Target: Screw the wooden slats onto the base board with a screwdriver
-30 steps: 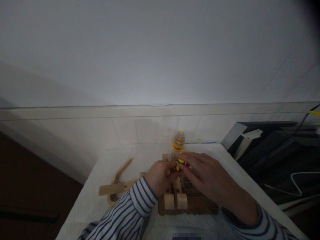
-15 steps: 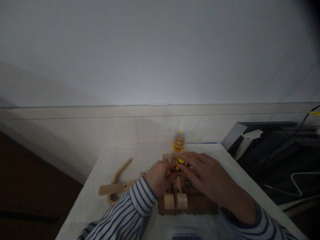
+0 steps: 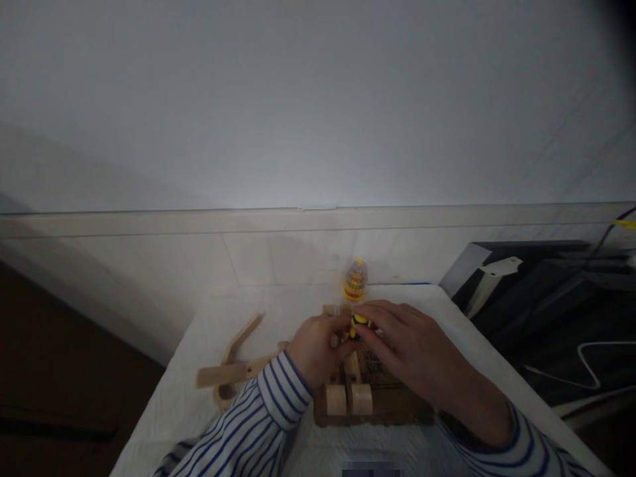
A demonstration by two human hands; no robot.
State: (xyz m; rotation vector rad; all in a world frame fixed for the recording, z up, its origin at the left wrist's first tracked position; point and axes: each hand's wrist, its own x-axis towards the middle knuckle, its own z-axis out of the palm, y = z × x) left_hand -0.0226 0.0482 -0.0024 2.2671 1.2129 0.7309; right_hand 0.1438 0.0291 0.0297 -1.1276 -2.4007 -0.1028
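Between my two hands is a small yellow-and-black screwdriver (image 3: 360, 320), mostly covered by fingers. My right hand (image 3: 415, 348) pinches its yellow top with thumb and fingers. From the other side, my left hand (image 3: 317, 348) has thumb and forefinger closed around its lower part. Whatever its tip touches is hidden. Below the hands lie pale wooden pieces with rounded blocks (image 3: 361, 400) at their near ends. They rest on a brown board (image 3: 397, 416) with dark lettering, partly covered by my right hand.
A clear dome-shaped case with a yellow base (image 3: 354, 285) stands at the table's back. Loose wooden parts (image 3: 233, 373), one hooked, lie left of my hands on the white table (image 3: 163, 424). Beyond the right edge are dark panels and a white bracket (image 3: 497, 270).
Both hands stay in nearly the same place on the screwdriver. Only a slight shift of the fingers shows.
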